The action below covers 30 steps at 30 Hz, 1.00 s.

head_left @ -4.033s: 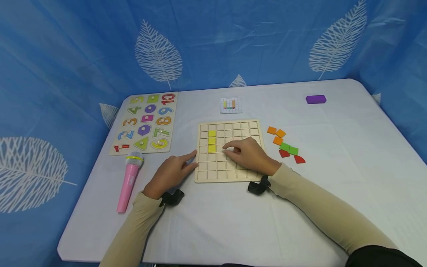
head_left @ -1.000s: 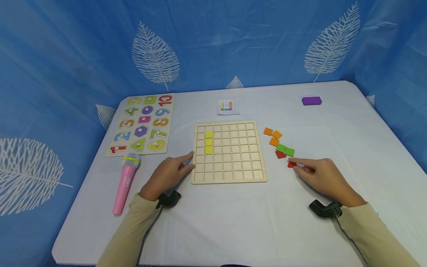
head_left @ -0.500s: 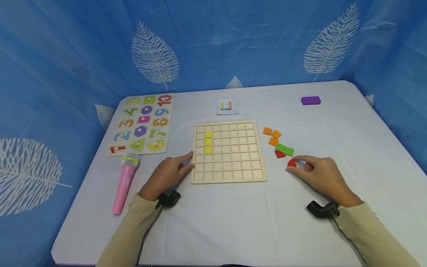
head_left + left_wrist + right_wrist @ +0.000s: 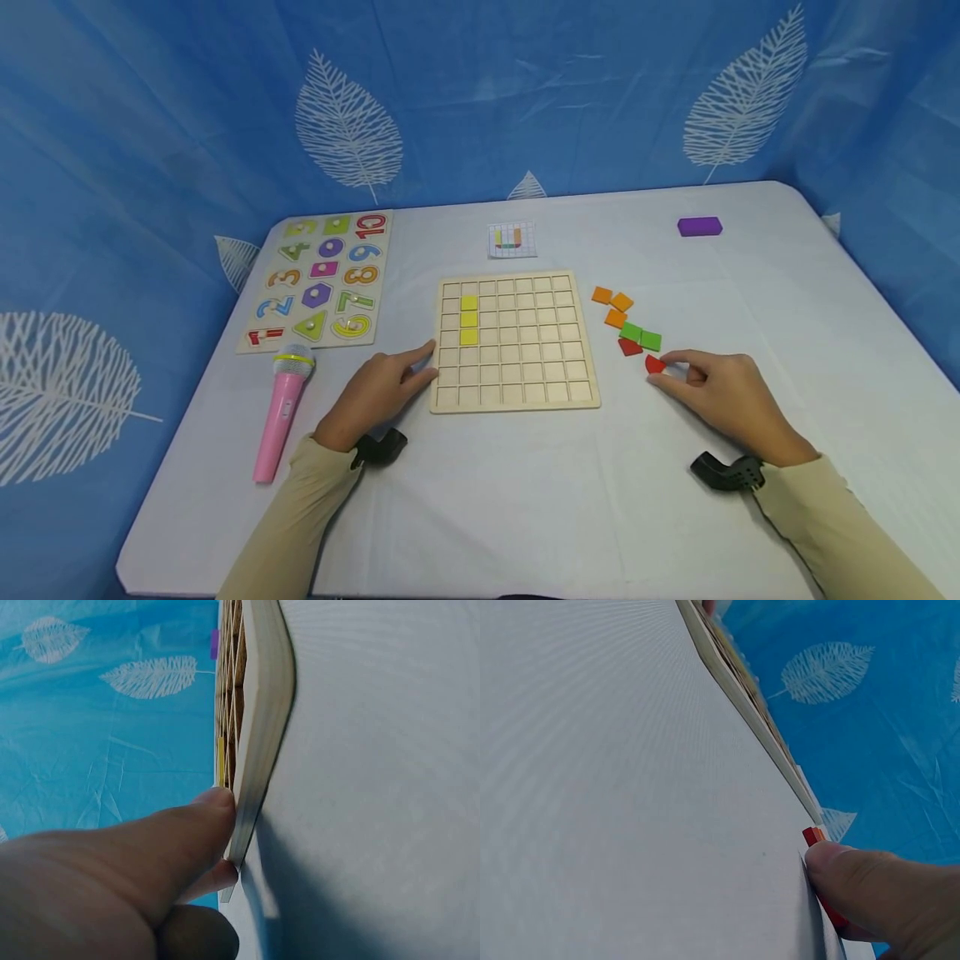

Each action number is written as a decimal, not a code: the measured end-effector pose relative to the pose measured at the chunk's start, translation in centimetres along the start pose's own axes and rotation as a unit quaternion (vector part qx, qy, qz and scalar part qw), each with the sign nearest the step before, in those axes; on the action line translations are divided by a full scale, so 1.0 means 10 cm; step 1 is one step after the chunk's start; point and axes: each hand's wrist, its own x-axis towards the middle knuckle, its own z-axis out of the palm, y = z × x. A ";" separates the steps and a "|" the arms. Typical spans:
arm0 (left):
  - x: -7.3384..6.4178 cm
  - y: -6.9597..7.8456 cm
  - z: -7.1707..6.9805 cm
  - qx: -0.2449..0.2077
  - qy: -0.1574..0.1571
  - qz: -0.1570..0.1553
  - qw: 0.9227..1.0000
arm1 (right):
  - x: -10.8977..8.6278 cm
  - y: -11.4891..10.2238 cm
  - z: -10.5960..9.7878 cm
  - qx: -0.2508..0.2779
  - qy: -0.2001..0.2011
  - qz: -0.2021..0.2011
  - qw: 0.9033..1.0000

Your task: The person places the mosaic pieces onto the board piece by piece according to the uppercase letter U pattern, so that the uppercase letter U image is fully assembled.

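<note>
The right hand pinches a small red piece between thumb and index finger; in the head view it pokes out past the fingertips, toward the wooden grid board. The right wrist view shows its edge jutting beyond the thumb, though the angle makes it hard to say whether it touches the table. The piece is well apart from the board — just beside it lie the other red piece and two green tiles, with three orange tiles farther back. The left hand rests against the board's left edge, thumb and index finger spread apart and both touching it. Three yellow tiles sit in the board's second column from the left.
</note>
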 end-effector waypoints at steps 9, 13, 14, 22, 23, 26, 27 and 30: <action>0.00 -0.02 0.01 0.001 0.001 0.003 1.000 | -0.01 -0.01 0.03 0.000 0.005 -0.013 1.000; 0.00 -0.01 0.01 0.001 0.004 0.007 1.000 | 0.00 0.00 0.05 0.003 0.015 -0.028 0.999; 0.00 -0.02 0.01 0.001 0.005 0.008 1.000 | 0.00 0.01 0.06 0.004 0.018 -0.031 0.999; 0.01 -0.04 0.02 -0.001 0.006 0.012 1.000 | 0.02 -0.02 0.10 0.021 0.035 -0.053 0.998; 0.01 -0.04 0.02 -0.001 0.006 0.012 1.000 | 0.02 -0.02 0.10 0.023 0.034 -0.054 0.998; 0.01 -0.04 0.02 0.000 0.007 0.013 1.000 | 0.03 -0.04 0.12 0.025 0.030 -0.056 0.998; 0.01 -0.04 0.02 0.000 0.007 0.013 1.000 | 0.03 -0.05 0.12 0.025 0.029 -0.057 0.998; 0.01 -0.04 0.02 0.000 0.006 0.011 1.000 | 0.05 -0.08 0.14 0.024 0.026 -0.062 0.997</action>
